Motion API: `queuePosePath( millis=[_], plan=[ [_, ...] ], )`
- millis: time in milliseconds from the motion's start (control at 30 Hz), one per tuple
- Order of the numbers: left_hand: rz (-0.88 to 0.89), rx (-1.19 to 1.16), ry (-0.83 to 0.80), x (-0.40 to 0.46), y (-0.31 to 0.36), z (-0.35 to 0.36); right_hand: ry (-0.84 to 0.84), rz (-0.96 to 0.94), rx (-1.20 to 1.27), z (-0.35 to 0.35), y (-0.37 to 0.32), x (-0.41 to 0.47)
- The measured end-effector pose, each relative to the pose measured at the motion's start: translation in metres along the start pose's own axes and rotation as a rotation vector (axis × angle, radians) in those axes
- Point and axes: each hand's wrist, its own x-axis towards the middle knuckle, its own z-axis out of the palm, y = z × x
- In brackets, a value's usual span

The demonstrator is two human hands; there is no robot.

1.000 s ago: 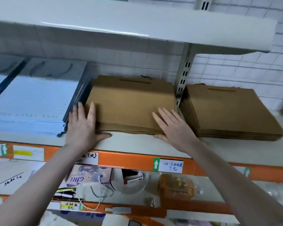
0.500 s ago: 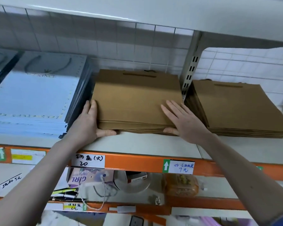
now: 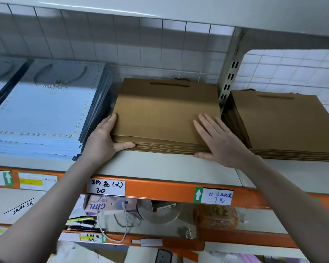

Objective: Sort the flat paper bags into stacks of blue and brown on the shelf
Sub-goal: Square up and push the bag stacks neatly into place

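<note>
Leftmost, the glossy blue bag stack (image 3: 42, 114) lies flat on the shelf (image 3: 160, 168); just beside it the left hand (image 3: 103, 139) lies flat-fingered against the matte brown bag stack (image 3: 165, 114), thumb on its front edge; the right hand (image 3: 220, 141) rests spread on its right corner, near a second brown stack (image 3: 285, 120)
</note>
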Motion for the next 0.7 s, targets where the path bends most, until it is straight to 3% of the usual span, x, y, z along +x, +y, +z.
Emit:
queuePosePath(
  millis=[267, 700],
  plan=[
    [-0.045, -0.179, -0.072, 0.002, -0.001, 0.004, 0.067, 0.049, 0.156, 0.0, -0.003, -0.01],
    [-0.009, -0.197, -0.072, -0.002, -0.001, 0.005, 0.009, 0.109, 0.229, 0.001, -0.003, -0.018]
  ],
)
